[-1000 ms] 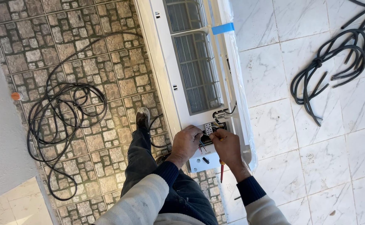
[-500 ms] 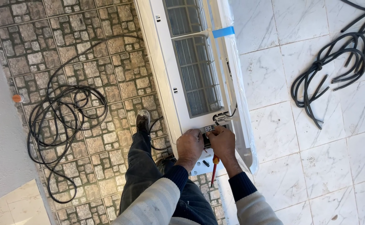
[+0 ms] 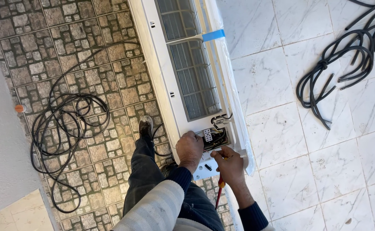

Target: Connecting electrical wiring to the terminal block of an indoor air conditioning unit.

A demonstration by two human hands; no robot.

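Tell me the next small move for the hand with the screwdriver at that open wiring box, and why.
Probably ease the screwdriver tip onto a terminal screw. The right hand grips it beside the open wiring compartment of the white air conditioner unit, while the left hand rests at the compartment's edge, steadying it.

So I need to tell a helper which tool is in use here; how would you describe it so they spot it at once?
Find the long white air conditioner indoor unit lying where the stone-pattern floor meets the white marble tiles. At its near end, by the open wiring compartment, the right hand grips a screwdriver. Its red handle with a yellow band is the only red thing among black cables.
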